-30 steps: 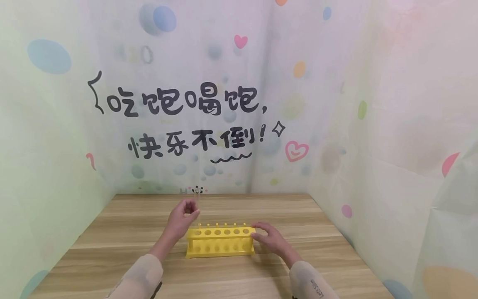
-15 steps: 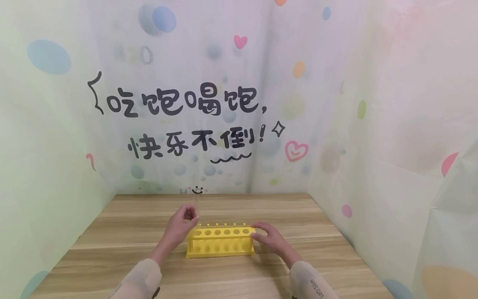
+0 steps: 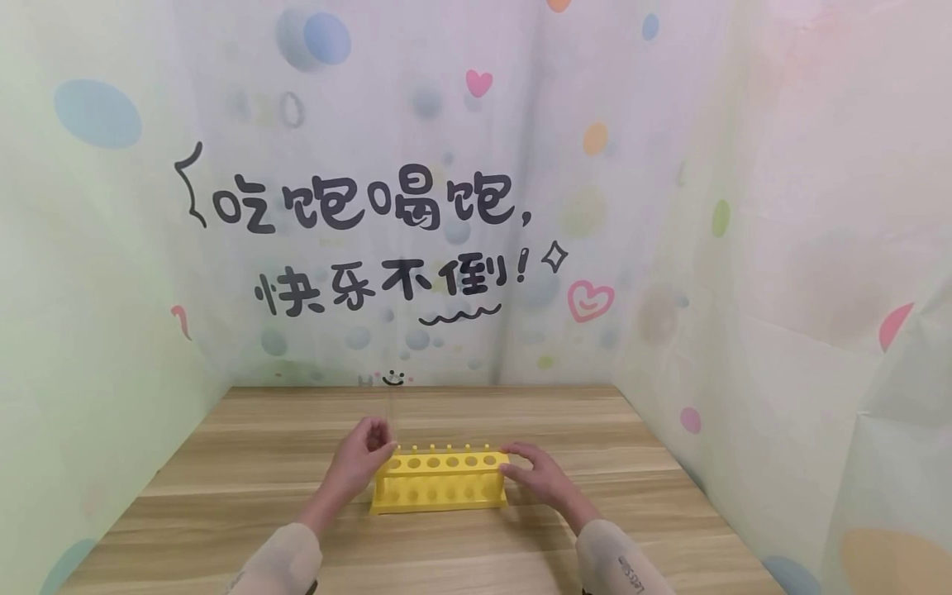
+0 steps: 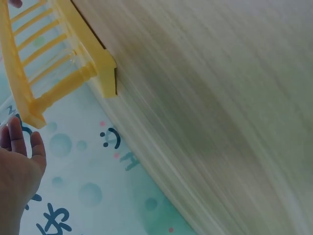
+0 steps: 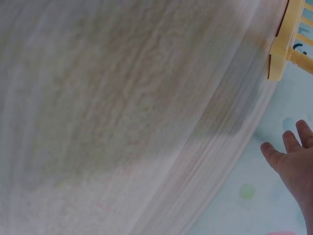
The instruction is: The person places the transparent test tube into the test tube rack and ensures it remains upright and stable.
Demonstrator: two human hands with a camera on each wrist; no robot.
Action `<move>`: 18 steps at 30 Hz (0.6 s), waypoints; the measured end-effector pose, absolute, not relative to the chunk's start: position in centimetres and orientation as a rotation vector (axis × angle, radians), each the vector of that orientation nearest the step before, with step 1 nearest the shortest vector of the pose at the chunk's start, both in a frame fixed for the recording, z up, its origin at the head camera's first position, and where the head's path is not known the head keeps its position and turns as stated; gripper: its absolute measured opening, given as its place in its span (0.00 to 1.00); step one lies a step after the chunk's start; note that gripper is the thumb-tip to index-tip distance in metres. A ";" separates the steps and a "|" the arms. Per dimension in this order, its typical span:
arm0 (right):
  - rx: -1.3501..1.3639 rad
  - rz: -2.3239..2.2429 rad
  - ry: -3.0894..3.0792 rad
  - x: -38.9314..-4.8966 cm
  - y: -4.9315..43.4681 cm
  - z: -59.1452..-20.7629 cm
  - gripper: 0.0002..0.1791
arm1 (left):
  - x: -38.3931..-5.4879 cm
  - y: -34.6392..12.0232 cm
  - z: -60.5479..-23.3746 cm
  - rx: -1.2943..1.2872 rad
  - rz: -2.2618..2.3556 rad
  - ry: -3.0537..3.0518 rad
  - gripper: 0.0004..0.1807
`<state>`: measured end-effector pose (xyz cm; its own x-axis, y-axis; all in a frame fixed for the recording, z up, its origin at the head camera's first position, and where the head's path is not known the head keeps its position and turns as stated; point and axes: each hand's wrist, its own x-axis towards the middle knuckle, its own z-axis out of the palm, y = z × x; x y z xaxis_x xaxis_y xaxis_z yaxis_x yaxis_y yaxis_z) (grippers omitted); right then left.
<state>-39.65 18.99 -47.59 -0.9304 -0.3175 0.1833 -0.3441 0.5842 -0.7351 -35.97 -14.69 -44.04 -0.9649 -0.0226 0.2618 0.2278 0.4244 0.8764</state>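
Observation:
A yellow test tube rack (image 3: pixel 440 473) stands upright on the table, with a row of round holes along its top. My left hand (image 3: pixel 360 453) is at its left end, thumb and fingers pinching a clear test tube (image 3: pixel 392 406). The tube stands upright in the leftmost hole. In the left wrist view its lower part (image 4: pixel 53 64) shows through the rack's open side, near the bottom board. My right hand (image 3: pixel 546 478) holds the rack's right end, thumb in front and fingers behind the top plate. The right wrist view catches only the rack's corner (image 5: pixel 281 54).
The wood-grain table (image 3: pixel 283 463) reaches back to a pale printed curtain (image 3: pixel 446 347) with dots, hearts and black lettering. Similar sheets hang at the left and right. Small yellow pegs (image 3: pixel 450 449) stick up along the rack's rear edge.
My left hand has moved down toward the rack, and the test tube has sunk deeper through the leftmost hole. My right hand and the rack have stayed put.

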 end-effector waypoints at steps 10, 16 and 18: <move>0.592 1.275 -2.764 -39.7 18.9 -47.7 0.24 | -36.1 -14.7 -44.9 -0.178 -1.538 -2.470 0.13; 0.605 1.274 -2.757 -39.6 18.9 -47.7 0.25 | -35.8 -14.6 -44.9 -0.175 -1.525 -2.468 0.13; 0.622 1.265 -2.746 -39.6 18.9 -47.7 0.25 | -35.8 -14.6 -44.9 -0.175 -1.526 -2.470 0.14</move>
<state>-39.57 18.87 -47.69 -0.9174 -0.3358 0.2134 -0.3804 0.5833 -0.7176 -35.80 -14.62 -44.88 -0.9658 -0.0208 0.2585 0.2219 0.4497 0.8652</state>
